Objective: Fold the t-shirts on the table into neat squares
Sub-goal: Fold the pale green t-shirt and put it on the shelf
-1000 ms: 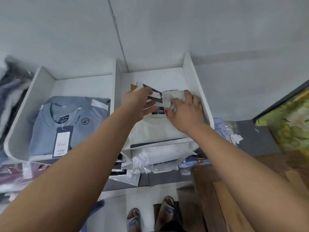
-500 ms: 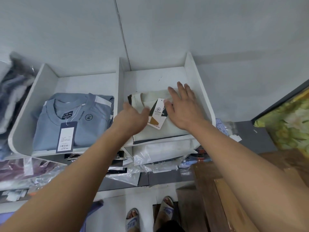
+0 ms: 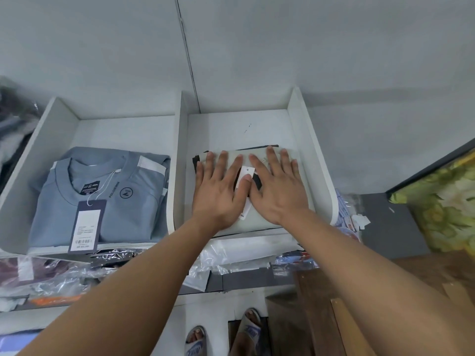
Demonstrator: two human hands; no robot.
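The cream t-shirt (image 3: 258, 222), folded to a square, is laid in the right compartment (image 3: 305, 140) of a white shelf unit, near its front edge. The left compartment (image 3: 123, 134) is filled by a folded blue t-shirt (image 3: 133, 201), set collar up. The cream one is pressed flat by the left hand (image 3: 218, 191) and the right hand (image 3: 279, 188), side by side, fingers straight and spread, nothing grasped. This is judged to be done to smooth the fold. Its hang tag (image 3: 246, 173) is caught between the thumbs. The blue shirt's price tag (image 3: 87, 224) is draped over the shelf front.
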